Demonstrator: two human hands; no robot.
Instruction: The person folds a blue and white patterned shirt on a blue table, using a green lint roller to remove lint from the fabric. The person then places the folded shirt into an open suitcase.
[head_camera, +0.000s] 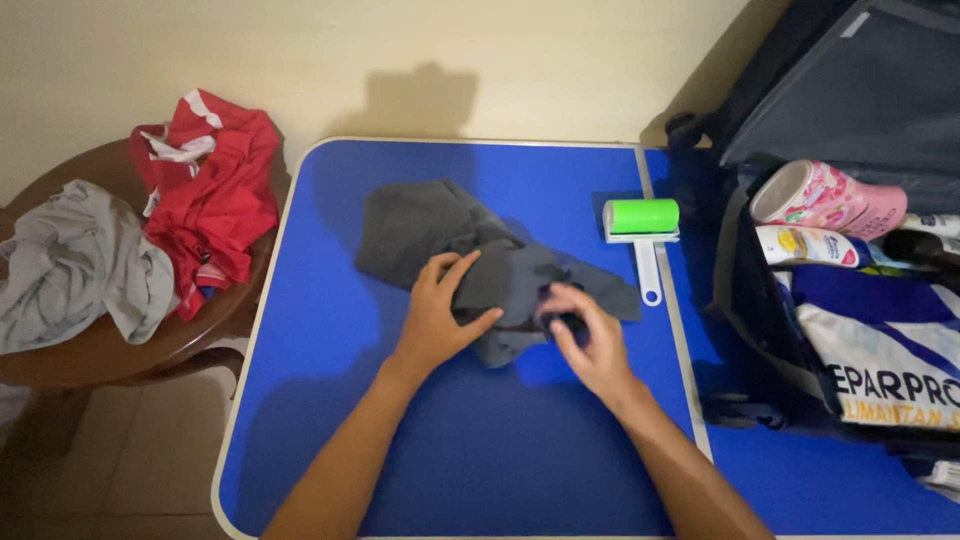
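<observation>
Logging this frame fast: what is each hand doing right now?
Left hand: open, resting flat on the dark grey garment.
Right hand: fingers closed, pinching a fold of the garment.

The right hand (588, 340) curls over a small dark object (571, 323) at the centre of the frame; its fingers cover most of it, so its kind cannot be told. The left hand (440, 310) hides part of the grey cloth (430, 225) under its palm. Both forearms run off the bottom edge. At the right edge, the open suitcase (850, 90) is cut off, as are the white bag (890, 365) and the bottles (815, 245) inside it. At the left edge, the round wooden table (110, 355) and the grey garment (70, 265) on it are cropped. The red garment (210, 190) is crumpled, its shape unclear.
</observation>
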